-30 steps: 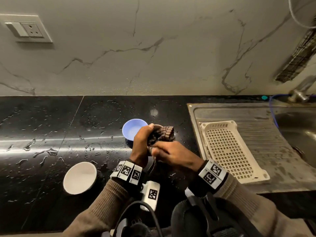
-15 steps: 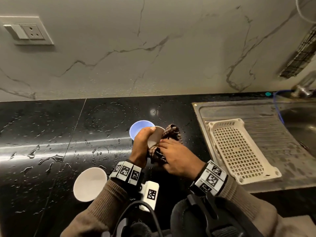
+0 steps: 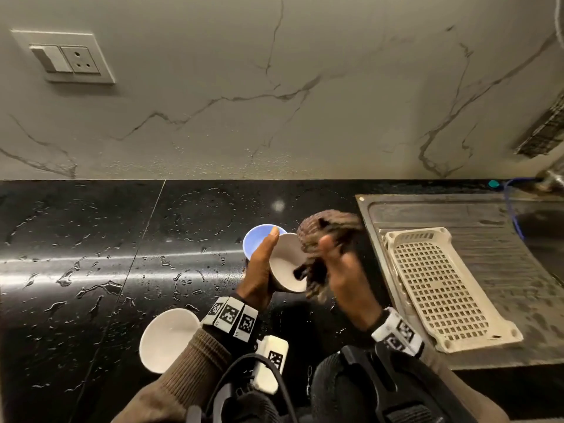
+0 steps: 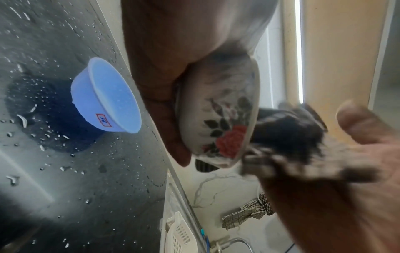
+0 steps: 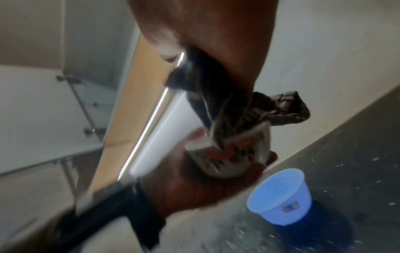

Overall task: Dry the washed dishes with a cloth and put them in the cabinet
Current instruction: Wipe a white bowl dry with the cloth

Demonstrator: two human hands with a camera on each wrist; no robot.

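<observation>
At frame centre, our left hand [image 3: 259, 270] grips the rose-patterned bowl [image 3: 287, 267]; our right hand [image 3: 341, 276] clutches the checked cloth [image 3: 323, 236], partly inside it.

Left hand [image 3: 259, 267] curled in a grip, right hand [image 3: 345, 276] clutching, both raised, close together.

Three bowls in all — one floral bowl [image 4: 225, 119], one blue bowl [image 3: 259, 241] just behind it on the table [image 3: 91, 254], one white bowl [image 3: 166, 340] nearer than it. Two cloths — one dark cloth [image 3: 323, 239] at the floral bowl, one checked cloth [image 4: 249, 214] beyond. One drying tray [image 3: 442, 288], one wall socket [image 3: 65, 58]. Two hands.
</observation>
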